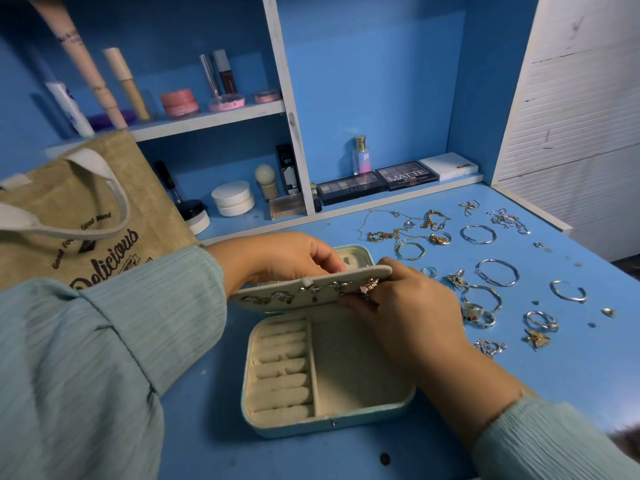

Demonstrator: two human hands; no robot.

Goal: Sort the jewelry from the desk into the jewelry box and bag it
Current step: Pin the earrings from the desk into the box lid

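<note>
An open pale green jewelry box [363,407] sits on the blue desk [519,379], its cream ring rolls and side compartment bare. Above it, a cream earring panel [277,296] carries several earrings. My left hand [284,258] grips the panel's far edge from behind. My right hand [405,303] pinches the panel's right end at a gold earring [369,285]. Loose jewelry lies to the right: gold chains [398,230], silver bangles [497,271], rings [479,315] and small charms [536,339]. A jute bag [69,216] stands at the left.
Cosmetics fill the shelves behind: tubes, pink jars [180,102], white jars [232,198], eyeshadow palettes [377,181] and a perfume bottle [361,154]. A white slatted panel [571,133] bounds the desk's right side. The desk's front edge lies near my sleeves.
</note>
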